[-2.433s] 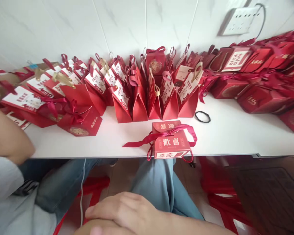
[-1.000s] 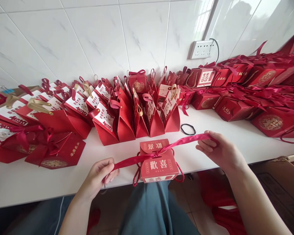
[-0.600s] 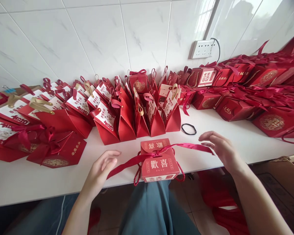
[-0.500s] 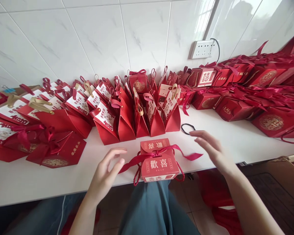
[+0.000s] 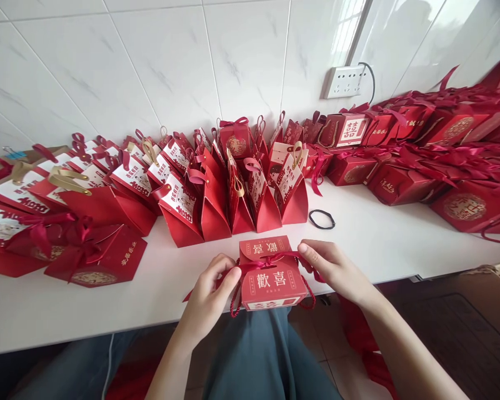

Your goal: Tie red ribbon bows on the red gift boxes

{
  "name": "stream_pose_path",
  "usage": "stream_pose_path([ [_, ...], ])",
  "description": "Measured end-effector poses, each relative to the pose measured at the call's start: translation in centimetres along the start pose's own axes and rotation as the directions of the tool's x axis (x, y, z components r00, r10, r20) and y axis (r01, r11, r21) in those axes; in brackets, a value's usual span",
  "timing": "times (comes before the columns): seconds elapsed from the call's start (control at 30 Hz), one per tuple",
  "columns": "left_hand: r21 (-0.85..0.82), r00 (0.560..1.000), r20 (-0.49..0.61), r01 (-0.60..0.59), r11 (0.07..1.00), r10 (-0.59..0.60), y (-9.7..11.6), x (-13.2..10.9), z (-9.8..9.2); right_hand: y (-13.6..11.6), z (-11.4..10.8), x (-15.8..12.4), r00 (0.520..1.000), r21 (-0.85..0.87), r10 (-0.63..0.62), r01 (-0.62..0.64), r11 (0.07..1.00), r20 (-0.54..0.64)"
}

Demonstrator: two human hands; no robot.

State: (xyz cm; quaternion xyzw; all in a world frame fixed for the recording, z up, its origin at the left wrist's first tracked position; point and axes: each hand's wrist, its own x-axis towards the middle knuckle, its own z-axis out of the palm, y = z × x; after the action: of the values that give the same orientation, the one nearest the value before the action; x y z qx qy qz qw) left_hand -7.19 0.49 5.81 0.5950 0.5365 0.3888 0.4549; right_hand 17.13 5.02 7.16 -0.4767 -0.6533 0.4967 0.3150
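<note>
A red gift box point(image 5: 270, 282) with white characters lies at the table's front edge, right before me. Across its top runs a dark red ribbon point(image 5: 270, 261), crossed at the middle. My left hand point(image 5: 214, 289) pinches the ribbon at the box's left side, and a loose tail shows below the fingers. On the right, my right hand point(image 5: 327, 265) grips the other end between thumb and fingers. Twisted red cord handles point(image 5: 308, 294) hang at both sides of the box. A black elastic band point(image 5: 322, 219) lies just beyond my right hand.
Several red gift bags point(image 5: 216, 194) stand in rows against the tiled wall. More ribboned boxes point(image 5: 462, 205) are stacked on the right, and one ribbon-tied box point(image 5: 108, 258) sits at left. A white socket strip point(image 5: 345, 82) is on the wall; a cardboard box point(image 5: 483, 300) stands below right.
Both hands have moved inward to the box and closed on the ribbon's two ends. The box has stayed nearly in place.
</note>
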Motion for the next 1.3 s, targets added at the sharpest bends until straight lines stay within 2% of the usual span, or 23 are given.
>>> stream_pose_path([
  [0.13, -0.088, 1.0, -0.009, 0.011, 0.996, -0.012, 0.0, 0.1, 0.2, -0.1, 0.2, 0.0, 0.997, 0.176, -0.011, -0.003, 0.984, 0.081],
  [0.23, -0.168, 1.0, -0.015, 0.011, 0.986, -0.014, -0.2, 0.3, 0.3, 0.3, 0.3, 0.2, 0.995, 0.321, -0.036, 0.003, 0.947, 0.097],
  [0.43, -0.294, 1.0, -0.021, -0.016, 0.956, 0.011, -1.2, 0.6, 0.5, 2.1, 0.7, 0.6, 0.993, 0.463, -0.036, -0.019, 0.886, 0.11],
  [0.63, -0.395, 0.999, -0.007, -0.041, 0.918, 0.041, -1.8, 1.0, 0.9, 2.9, 1.3, 0.7, 0.99, 0.567, -0.063, -0.022, 0.824, 0.13],
  [0.83, -0.406, 0.998, -0.043, -0.052, 0.912, 0.037, -1.8, 1.1, 1.2, 3.5, 1.7, 0.8, 0.99, 0.598, -0.086, 0.003, 0.802, 0.111],
  [1.1, -0.313, 0.997, -0.068, -0.056, 0.948, 0.037, -1.4, 1.3, 1.0, 4.2, 1.3, 1.2, 0.986, 0.529, -0.134, 0.062, 0.847, 0.1],
  [1.2, -0.253, 0.998, -0.062, -0.045, 0.966, 0.03, -0.9, 1.1, 0.8, 3.9, 0.8, 0.9, 0.982, 0.479, -0.165, 0.105, 0.872, 0.086],
  [1.3, -0.196, 0.996, -0.081, -0.048, 0.979, 0.032, 0.0, 0.8, 0.5, 2.4, 0.0, 0.1, 0.975, 0.437, -0.212, 0.163, 0.884, 0.064],
])
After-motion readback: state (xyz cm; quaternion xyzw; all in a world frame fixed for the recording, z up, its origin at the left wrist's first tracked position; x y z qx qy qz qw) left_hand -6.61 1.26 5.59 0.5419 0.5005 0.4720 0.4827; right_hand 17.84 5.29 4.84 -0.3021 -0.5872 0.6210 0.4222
